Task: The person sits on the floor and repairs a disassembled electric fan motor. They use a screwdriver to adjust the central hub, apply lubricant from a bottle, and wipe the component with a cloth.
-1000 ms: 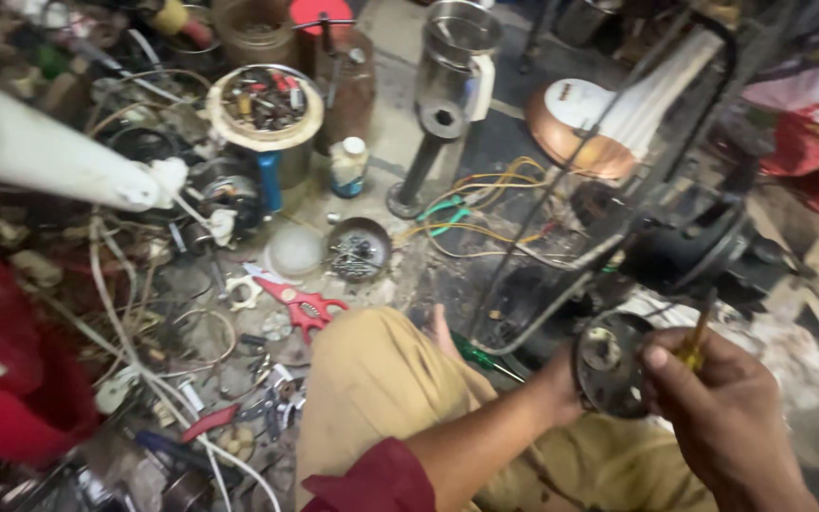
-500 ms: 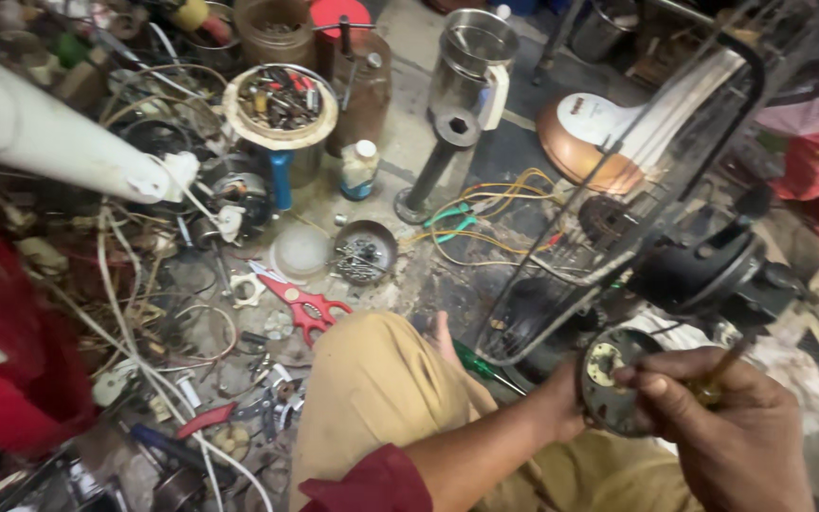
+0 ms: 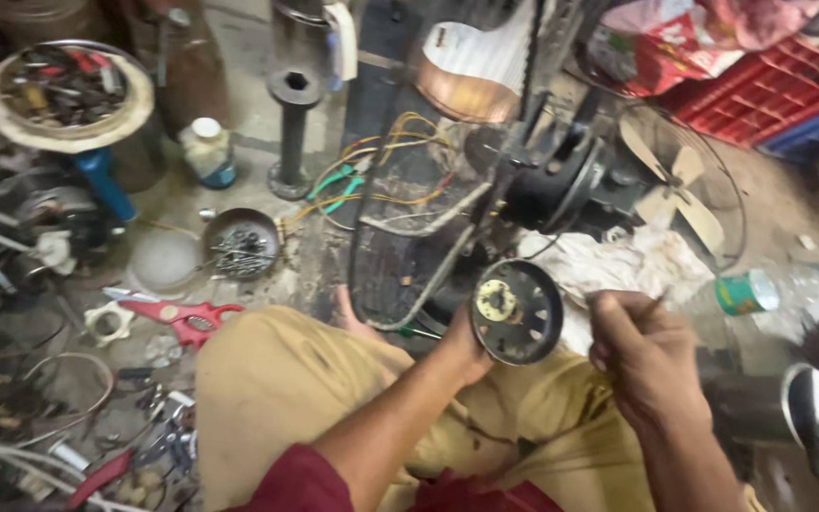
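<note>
- Black metal, round and dished, the motor end cover [image 3: 518, 312] with a pale yellow hub sits in our left hand [image 3: 466, 349], which cups it from behind and below above our tan trouser knee [image 3: 282, 379].
- Our right hand [image 3: 645, 362] is closed around a thin dark tool [image 3: 653, 305], its tip just beside the cover's right rim; we cannot tell what kind of tool it is.
- Just beyond the cover stands the black fan motor [image 3: 561, 190], with its beige blades [image 3: 675, 185] inside a wire guard further right.
- Under the motor a crumpled white cloth [image 3: 618, 265] lies on the floor [image 3: 248, 95].
- Yellow and green wires [image 3: 372, 175] trail left of the motor.
- Toward the floor's left edge we see a small metal bowl of screws [image 3: 242, 245], red-handled scissors [image 3: 182, 315] and a white-capped bottle [image 3: 209, 152].
- Near the right edge lies a green can [image 3: 741, 294].
</note>
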`<state>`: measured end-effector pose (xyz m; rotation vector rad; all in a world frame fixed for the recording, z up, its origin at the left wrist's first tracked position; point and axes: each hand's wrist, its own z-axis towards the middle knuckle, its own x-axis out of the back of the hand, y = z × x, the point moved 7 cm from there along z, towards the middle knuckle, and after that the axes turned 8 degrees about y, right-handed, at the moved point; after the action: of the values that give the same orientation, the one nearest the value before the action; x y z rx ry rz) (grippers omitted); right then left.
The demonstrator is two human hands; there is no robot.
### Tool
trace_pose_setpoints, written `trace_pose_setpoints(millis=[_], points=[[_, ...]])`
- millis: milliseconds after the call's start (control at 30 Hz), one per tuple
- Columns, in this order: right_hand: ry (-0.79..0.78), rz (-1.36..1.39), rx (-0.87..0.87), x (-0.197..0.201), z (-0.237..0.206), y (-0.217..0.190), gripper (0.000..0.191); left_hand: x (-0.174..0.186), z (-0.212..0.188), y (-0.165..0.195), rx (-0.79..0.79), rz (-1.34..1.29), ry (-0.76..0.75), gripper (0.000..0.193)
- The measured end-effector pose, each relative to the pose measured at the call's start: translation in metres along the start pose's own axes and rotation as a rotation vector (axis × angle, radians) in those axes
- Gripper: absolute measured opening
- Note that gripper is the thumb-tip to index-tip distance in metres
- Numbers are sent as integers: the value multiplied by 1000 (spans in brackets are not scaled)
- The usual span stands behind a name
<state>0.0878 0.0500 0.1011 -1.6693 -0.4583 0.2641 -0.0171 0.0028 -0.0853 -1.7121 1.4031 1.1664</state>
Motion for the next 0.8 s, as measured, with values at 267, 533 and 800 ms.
trace_pose_setpoints(millis=[267,533,800], points=[[-24,52,-227,-25,-8,10,28,18,-4,4,-11,43,-29,34],[-183,304,-427,-33,-11,19,30,23,-10,8,4,64,-31,35],[-30,270,-371,-20,-5,32,17,34,-6,9,-3,45,12,35]])
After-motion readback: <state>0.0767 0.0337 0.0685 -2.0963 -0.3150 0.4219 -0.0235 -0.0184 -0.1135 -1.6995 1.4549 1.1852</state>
